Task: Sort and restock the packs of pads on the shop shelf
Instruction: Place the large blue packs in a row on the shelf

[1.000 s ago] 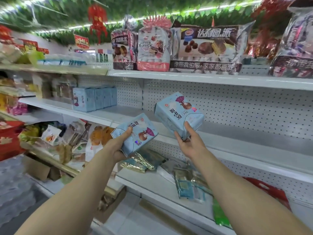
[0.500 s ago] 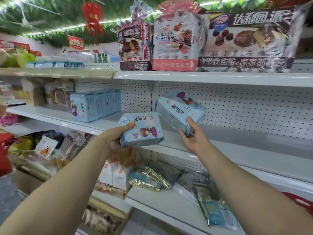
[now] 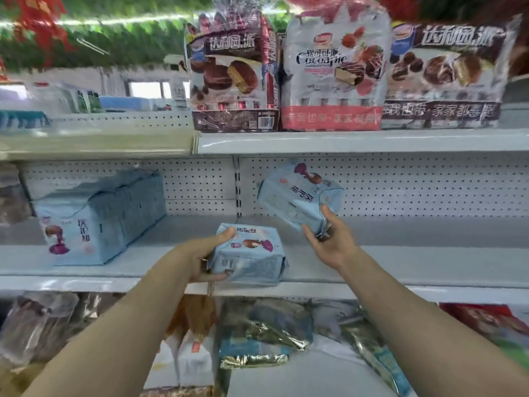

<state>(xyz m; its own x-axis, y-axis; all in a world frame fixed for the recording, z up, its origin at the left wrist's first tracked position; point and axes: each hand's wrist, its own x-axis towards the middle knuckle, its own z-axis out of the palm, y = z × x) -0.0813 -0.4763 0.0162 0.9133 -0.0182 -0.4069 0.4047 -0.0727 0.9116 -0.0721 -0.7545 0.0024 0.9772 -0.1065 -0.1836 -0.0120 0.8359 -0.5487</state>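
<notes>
Left hand (image 3: 204, 257) grips one blue pack (image 3: 252, 255) by its left end, low over the shelf (image 3: 415, 265) front, long axis level across it; right hand (image 3: 332, 243) holds a second pack (image 3: 297, 196) tilted, higher and further back. The standing row of packs (image 3: 97, 222) lies leftward, nearest the left hand, so its pack probably goes in first.

Two loose pad packs (image 3: 252, 253), three pie bags (image 3: 332, 75), and one shelved row (image 3: 108, 213) beyond counting.

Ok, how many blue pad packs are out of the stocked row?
2: the level pack in the left hand, over the middle shelf; the tilted pack in the right hand. The row is too blurred to count.
</notes>
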